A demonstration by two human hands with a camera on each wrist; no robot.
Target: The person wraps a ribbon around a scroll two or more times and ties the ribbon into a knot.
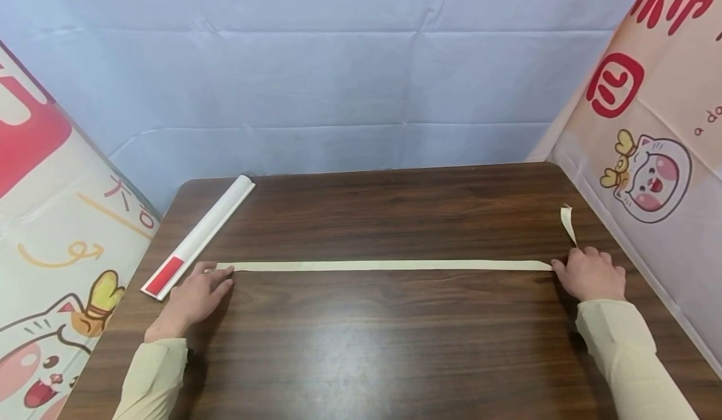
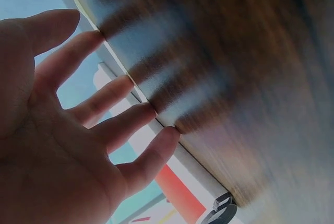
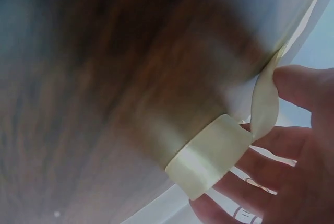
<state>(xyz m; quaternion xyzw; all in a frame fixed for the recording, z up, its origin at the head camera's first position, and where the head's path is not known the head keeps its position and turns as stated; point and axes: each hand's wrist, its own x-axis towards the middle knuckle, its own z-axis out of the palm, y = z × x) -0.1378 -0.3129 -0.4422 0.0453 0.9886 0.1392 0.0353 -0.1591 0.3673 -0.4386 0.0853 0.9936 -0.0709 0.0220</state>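
A cream satin ribbon [image 1: 383,265] stretches flat and straight across the table between both hands. My left hand [image 1: 195,296] rests its extended fingertips at the ribbon's left end, close to the white roll; in the left wrist view the fingers [image 2: 107,98] are spread, touching the tabletop. At the other end, my right hand [image 1: 592,276] holds the ribbon between thumb and fingers. The right wrist view shows the ribbon [image 3: 209,156] twisting by the thumb and looping in front of the fingers. Its loose tail [image 1: 566,220] sticks out beyond the right hand.
On the left of the brown wooden table [image 1: 350,326], a long white roll [image 1: 211,222] with a red patch lies diagonally. A pale blue cloth backdrop [image 1: 338,81] hangs behind. Printed panels [image 1: 648,175] with cartoon cats stand along both sides.
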